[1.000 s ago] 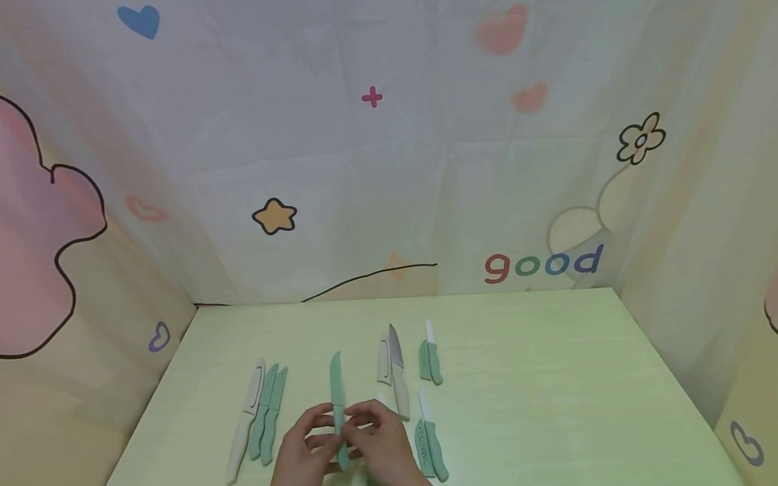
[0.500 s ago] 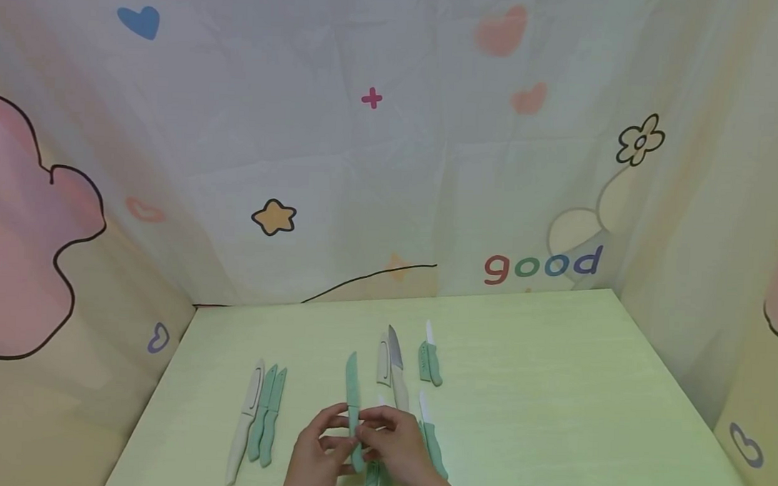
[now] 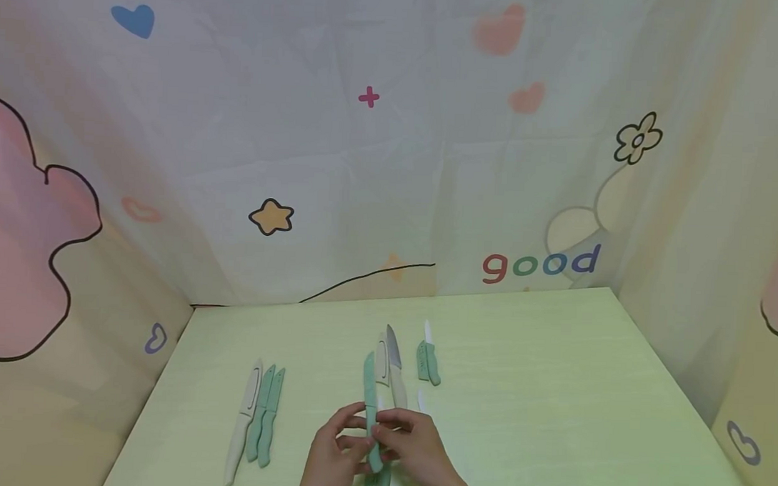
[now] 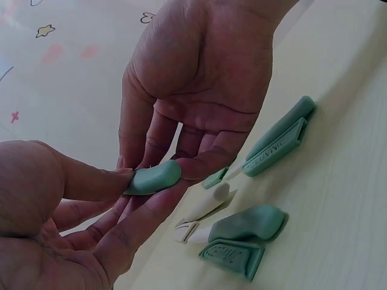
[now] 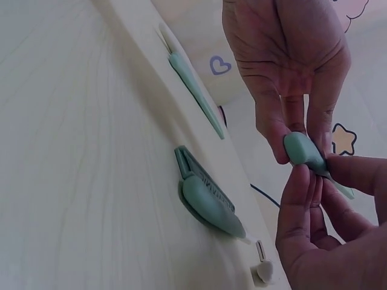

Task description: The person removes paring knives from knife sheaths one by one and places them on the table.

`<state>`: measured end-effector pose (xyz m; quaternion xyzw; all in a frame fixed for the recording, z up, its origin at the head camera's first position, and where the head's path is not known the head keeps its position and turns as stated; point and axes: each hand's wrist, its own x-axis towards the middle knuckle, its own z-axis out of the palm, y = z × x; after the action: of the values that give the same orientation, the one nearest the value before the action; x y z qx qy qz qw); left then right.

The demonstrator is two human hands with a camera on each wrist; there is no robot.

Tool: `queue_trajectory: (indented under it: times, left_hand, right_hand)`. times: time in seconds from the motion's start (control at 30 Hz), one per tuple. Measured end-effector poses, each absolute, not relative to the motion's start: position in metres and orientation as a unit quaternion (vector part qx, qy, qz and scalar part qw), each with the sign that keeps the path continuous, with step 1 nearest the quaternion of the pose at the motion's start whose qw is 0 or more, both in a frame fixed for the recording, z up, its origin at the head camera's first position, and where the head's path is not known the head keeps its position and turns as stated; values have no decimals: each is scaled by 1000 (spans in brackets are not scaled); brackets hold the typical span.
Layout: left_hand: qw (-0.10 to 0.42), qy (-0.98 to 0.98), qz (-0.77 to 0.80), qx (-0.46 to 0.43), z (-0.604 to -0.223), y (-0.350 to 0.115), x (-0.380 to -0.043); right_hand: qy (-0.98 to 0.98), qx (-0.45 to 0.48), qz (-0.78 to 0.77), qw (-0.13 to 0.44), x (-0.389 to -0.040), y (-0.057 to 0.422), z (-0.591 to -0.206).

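Both hands hold one green knife (image 3: pixel 370 382) whose blade is covered by a green sheath. Its blade end points away from the person, raised over the table. My left hand (image 3: pixel 333 455) pinches the handle from the left, thumb on top; my right hand (image 3: pixel 415 444) pinches it from the other side. In the left wrist view the butt of the green handle (image 4: pixel 156 178) shows between the fingertips of both hands. Beneath the hands lies another green knife (image 3: pixel 384 480), partly hidden. Just past the held knife are a bare-bladed white knife (image 3: pixel 394 368) and its white sheath (image 3: pixel 382 364).
At the left of the table (image 3: pixel 551 392) a white sheathed knife (image 3: pixel 244 417) and two green sheathed knives (image 3: pixel 266 417) lie side by side. A small green knife (image 3: pixel 433 362) with its sheath (image 3: pixel 422 360) lies back right of the hands. Another white blade (image 3: pixel 421 400) shows behind the right hand.
Both hands have moved to the right with the green knife, which now overlaps the white sheath in the head view. Their hold on the handle looks the same.
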<state>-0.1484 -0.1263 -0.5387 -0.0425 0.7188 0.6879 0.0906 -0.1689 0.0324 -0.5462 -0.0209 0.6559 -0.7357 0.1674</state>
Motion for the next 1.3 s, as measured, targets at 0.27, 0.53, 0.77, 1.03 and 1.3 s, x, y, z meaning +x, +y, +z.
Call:
queue_trajectory:
  times: [0.27, 0.53, 0.77, 1.03, 1.3]
  left_hand:
    - [90, 712, 695, -33, -539, -114, -149]
    - [97, 715, 692, -22, -541, -103, -147]
    - [110, 706, 699, -21, -538, -94, -145]
    - [113, 699, 706, -13, -539, -85, -146]
    - [119, 701, 703, -5, -543, -76, -147]
  right_hand:
    - [659, -17, -733, 170, -170, 46, -547]
    - [664, -13, -727, 172, -165, 60, -547]
    - [665, -6, -727, 171, -162, 71, -547]
    - [668, -10, -726, 162, -157, 82, -545]
    - [677, -10, -719, 155, -155, 91, -545]
